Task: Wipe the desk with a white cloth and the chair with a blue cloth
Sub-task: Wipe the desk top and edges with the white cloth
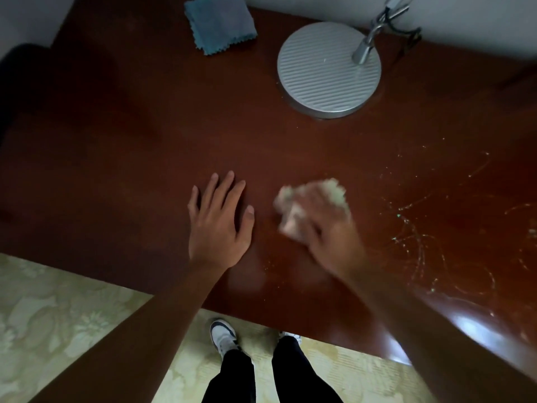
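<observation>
Desk (116,158) wipe under way, I judge: right hand (328,234) grips white cloth (308,205) near centre, left hand (218,222) flat, fingers spread; specks remain at right; blue cloth (219,23) untouched far left, chair pending.

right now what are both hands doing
Left hand: open, flat on the desk.
Right hand: holding the white cloth, blurred.

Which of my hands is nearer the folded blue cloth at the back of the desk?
Left. The left hand rests flat below the folded blue cloth; the right hand, wiping, is farther right.
</observation>
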